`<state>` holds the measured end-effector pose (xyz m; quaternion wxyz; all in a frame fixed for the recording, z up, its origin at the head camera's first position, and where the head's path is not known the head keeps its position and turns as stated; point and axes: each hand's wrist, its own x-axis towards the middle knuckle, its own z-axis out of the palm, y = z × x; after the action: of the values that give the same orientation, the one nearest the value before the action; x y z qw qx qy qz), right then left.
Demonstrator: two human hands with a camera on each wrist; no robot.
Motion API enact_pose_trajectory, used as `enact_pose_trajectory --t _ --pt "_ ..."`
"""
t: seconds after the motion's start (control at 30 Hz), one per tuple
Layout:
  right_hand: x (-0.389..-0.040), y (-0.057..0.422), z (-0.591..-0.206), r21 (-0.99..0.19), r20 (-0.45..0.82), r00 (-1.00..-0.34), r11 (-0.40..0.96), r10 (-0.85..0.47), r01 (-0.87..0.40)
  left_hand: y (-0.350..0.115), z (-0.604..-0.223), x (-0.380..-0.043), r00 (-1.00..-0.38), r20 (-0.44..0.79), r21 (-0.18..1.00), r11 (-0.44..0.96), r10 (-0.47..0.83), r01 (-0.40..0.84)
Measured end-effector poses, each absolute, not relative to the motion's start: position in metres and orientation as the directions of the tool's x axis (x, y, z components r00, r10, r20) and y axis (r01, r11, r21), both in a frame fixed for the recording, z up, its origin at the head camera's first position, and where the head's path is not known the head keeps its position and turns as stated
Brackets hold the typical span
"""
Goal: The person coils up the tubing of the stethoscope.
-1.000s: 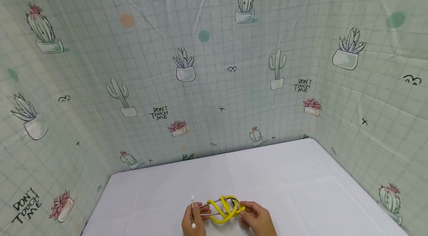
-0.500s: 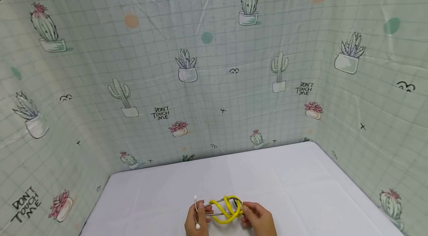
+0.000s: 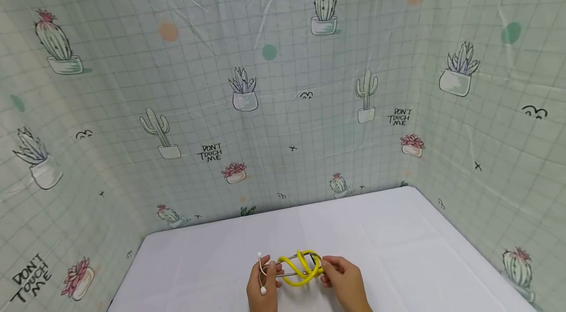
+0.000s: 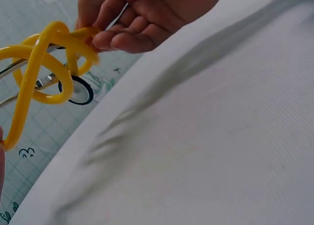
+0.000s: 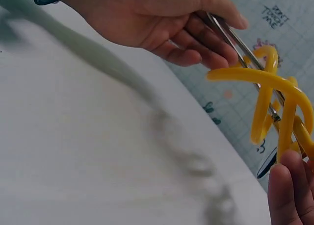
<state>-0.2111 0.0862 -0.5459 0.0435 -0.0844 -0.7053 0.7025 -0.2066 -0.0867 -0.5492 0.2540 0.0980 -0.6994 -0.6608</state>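
Observation:
A stethoscope with coiled yellow tubing (image 3: 295, 282) is held between both hands, above the table in the head view. My left hand (image 3: 264, 288) grips its metal ear tubes (image 5: 235, 41), thumb across them. White ear tips (image 3: 263, 291) stick out at that hand's left side. My right hand (image 3: 348, 280) pinches the yellow tubing at the far right of the bundle. Seen from the left wrist, the tubing loops over and around the metal tubes, and the black-rimmed chest piece (image 4: 82, 91) hangs among the loops. Fingers partly hide where the tubing ends.
A white-covered table (image 3: 212, 258) lies beneath the hands. Pale green grid cloth (image 3: 292, 120) printed with cacti rises behind it and on both sides. Shadows of the hands and stethoscope fall on the table in the wrist views.
Both hands, with the stethoscope between them, have come up slightly in the head view. The ear tips have shifted a little right. The holds look the same, and the head view itself sways slightly.

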Motion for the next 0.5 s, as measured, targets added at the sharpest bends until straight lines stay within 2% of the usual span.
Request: enact_pose_trajectory --t 0.17,0.33,0.5 --pt "-0.218 0.088 -0.536 -1.000 -0.009 -0.983 -0.005 0.181 0.008 -0.091 -0.545 -0.210 -0.899 0.199 0.979 0.049 -0.389 0.196" --pt "-0.223 0.093 -0.537 -1.000 0.017 -0.980 0.016 0.198 -0.015 -0.099 -0.548 -0.212 -0.967 0.169 0.980 -0.075 -0.191 0.186" --pt "-0.225 0.097 -0.538 -0.999 0.039 -0.980 0.027 0.197 -0.034 -0.106 -0.554 -0.214 -0.986 0.160 0.976 -0.142 -0.055 0.167"
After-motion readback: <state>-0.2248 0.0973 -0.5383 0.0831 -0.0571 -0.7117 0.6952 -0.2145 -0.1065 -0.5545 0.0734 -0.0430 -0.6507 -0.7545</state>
